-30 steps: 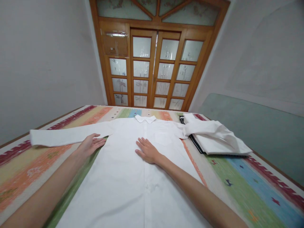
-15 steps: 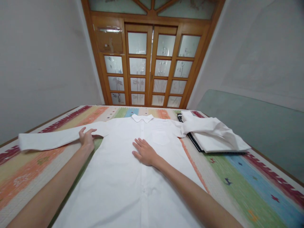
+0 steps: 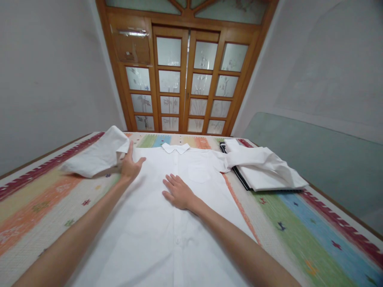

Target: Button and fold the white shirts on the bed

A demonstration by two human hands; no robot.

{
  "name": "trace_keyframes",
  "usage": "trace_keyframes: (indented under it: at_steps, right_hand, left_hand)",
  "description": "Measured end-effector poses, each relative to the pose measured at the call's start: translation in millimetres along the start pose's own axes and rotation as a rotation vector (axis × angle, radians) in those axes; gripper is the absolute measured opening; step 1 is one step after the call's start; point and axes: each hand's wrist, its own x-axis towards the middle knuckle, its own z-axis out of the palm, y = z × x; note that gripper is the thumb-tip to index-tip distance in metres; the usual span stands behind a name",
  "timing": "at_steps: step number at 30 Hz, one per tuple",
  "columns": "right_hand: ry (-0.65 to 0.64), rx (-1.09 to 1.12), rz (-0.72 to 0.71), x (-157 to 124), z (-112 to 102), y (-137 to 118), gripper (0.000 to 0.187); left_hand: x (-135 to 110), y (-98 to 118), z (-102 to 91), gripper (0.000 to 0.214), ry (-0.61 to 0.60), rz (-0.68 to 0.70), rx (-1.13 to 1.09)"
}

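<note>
Shirt [image 3: 155, 219], collared white cloth, left hand [image 3: 129, 166] half-open against raised sleeve [image 3: 100, 153], grip unclear, right hand [image 3: 178, 193] open on front, empty

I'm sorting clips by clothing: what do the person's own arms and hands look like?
The left hand and right hand are ungloved, with no ring, watch or bracelet visible. The left forearm and right forearm are bare as far as they show.
</note>
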Motion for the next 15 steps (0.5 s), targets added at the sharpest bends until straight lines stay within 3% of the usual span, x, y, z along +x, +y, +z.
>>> trace_keyframes:
  at_steps: [3,7,11,15]
  right_hand:
    - [0.003,0.006,-0.01,0.0,-0.2,0.0,0.053]
    - [0.017,0.042,-0.014,1.5,0.5,2.2,0.053]
    - [0.084,0.174,0.006,4.8,1.1,9.1,0.041]
    - [0.238,0.396,0.169,11.2,-1.4,18.8,0.025]
  left_hand:
    - [-13.2,22.9,14.6,0.081,-0.205,0.139,0.064]
    - [-34.2,29.1,32.3,0.08,-0.558,0.295,0.189]
    - [-51.0,21.3,42.7,0.075,-0.631,0.295,0.261]
    - [-54.3,18.4,44.2,0.061,-0.685,0.387,0.325]
